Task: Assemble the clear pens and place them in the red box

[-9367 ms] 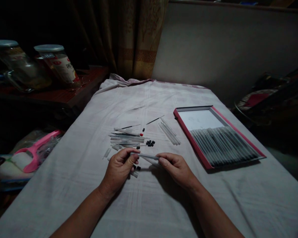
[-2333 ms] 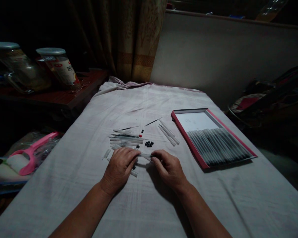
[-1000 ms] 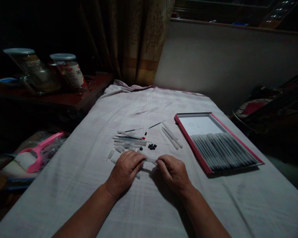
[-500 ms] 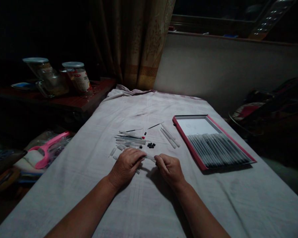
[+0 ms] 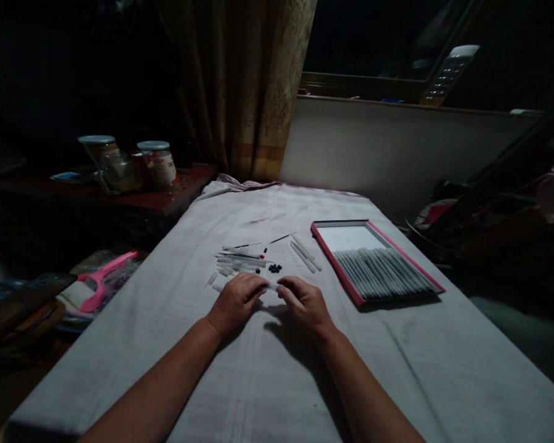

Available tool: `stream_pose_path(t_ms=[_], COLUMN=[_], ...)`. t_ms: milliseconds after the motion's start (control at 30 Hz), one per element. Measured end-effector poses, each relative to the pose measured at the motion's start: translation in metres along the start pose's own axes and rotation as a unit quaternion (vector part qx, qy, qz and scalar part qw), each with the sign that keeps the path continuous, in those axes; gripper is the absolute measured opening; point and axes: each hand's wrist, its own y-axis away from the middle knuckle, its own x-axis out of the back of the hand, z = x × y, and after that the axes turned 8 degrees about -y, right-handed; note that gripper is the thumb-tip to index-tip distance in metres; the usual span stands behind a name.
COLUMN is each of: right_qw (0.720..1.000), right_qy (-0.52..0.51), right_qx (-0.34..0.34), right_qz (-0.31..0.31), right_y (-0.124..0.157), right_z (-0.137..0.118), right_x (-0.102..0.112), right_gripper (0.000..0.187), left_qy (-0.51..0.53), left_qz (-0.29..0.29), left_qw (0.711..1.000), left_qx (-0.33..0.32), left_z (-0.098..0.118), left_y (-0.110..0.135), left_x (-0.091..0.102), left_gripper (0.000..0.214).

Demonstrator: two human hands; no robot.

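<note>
My left hand (image 5: 237,298) and my right hand (image 5: 303,302) rest low on the cloth-covered table (image 5: 268,381), fingers pinched on the two ends of one clear pen barrel (image 5: 272,287) held between them. Just beyond my hands lies a loose heap of clear pen barrels and refills (image 5: 240,260), with several small black caps (image 5: 274,268) beside it. Two or three more clear barrels (image 5: 306,253) lie further right.
A red-rimmed flat box (image 5: 346,280) filled with a row of pens sits at the right. Two lidded jars (image 5: 159,162) stand on a dark wooden shelf at the left. Pink-handled item (image 5: 102,282) lies among clutter below it. Curtain and wall behind.
The camera has tilted up and back, showing more of the window and room. My hands have drawn slightly closer together on the barrel and stay low on the cloth.
</note>
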Motion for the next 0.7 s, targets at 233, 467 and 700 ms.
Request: stream_pose_path(t_ms=[233,467,700], right_qw=[0.952,0.885,0.886], right_qy=[-0.233,-0.344,-0.341], right_qx=[-0.191,-0.285,-0.251], right_qz=[0.054,0.131,0.191], right_y=[0.011,0.006,-0.001], right_z=[-0.003,-0.013,-0.004], right_x=[-0.009,-0.007,0.010], right_gripper=[0.038,0.049,0.043], left_qy=[-0.001,-0.119,-0.157], left_qz=[0.008,-0.037,-0.132], left_qw=[0.999,0.992,0.911], left_qx=[-0.033,0.019,0.359], left_z=[0.007,-0.004,-0.049], left_y=[0.003,0.002,0.002], left_x=[-0.002,0.026,0.073], left_gripper=[0.017,0.025,0.019])
